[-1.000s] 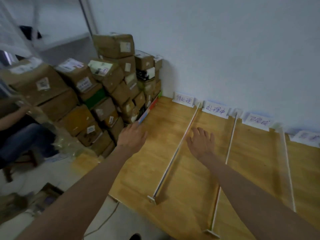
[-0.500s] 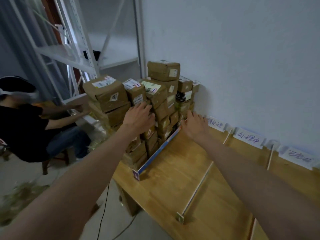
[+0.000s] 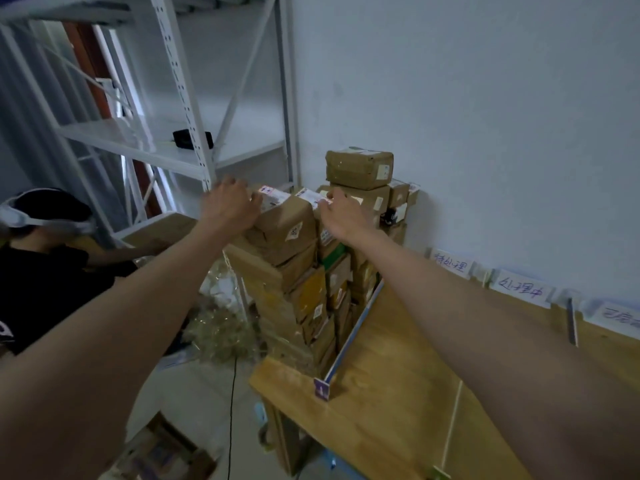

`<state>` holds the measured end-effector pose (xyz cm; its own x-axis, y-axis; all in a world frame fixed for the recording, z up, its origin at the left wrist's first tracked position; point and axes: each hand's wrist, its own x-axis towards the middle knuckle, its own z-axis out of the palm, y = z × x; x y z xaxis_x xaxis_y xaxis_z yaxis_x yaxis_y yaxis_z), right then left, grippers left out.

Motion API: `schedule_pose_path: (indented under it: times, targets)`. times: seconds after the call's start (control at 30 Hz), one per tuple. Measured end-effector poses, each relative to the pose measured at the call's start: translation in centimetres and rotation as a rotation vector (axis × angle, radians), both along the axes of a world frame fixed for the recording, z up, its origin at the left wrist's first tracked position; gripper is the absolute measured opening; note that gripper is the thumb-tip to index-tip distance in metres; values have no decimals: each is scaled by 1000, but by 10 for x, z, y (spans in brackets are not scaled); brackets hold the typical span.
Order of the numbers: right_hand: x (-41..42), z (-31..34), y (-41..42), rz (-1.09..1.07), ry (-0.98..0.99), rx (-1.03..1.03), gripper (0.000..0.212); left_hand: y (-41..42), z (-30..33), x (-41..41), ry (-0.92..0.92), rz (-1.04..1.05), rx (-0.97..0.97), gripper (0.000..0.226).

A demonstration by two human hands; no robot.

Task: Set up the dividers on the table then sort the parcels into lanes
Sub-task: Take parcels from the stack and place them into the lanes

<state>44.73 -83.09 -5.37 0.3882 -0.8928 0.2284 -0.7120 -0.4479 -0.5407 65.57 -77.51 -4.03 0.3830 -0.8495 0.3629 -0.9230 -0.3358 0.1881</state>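
We see brown cardboard parcels [image 3: 287, 233], matt and wrapped in slightly shiny tape, with white paper labels [image 3: 273, 195]. The counter [image 3: 391, 386] is smooth, satin-finished wood. The shelf rack [image 3: 194, 109] is white painted metal, and the wall [image 3: 485, 116] looks matt.

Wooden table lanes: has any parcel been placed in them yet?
No: the wooden table surface between the dividers is bare, and the parcels sit stacked left of the blue-edged divider.
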Motion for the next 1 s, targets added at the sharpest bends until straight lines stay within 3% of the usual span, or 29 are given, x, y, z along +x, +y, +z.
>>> schedule_pose_path:
  times: [0.17, 0.43, 0.6, 0.77, 0.9, 1.0]
  targets:
    - [46, -2, -7, -60, -106, 240, 55, -3, -27, 28, 263, 68, 62, 57]
    - [61, 2, -1, -84, -268, 160, 43, -6, -16, 33, 482, 21, -152, 53]
    - [54, 33, 5, -82, -397, 101, 39, -14, 24, 29, 491, -99, -365, 47]
    - [21, 69, 2, -144, -359, 53, 46, -31, 64, -18, 498, -278, -510, 48]
    - [-38, 73, -5, -354, -390, 23, 36, -53, 72, -73, 621, -372, -462, 65]
    - [-86, 65, -2, -509, -469, 38, 40, -66, 61, -123, 660, -429, -358, 69]
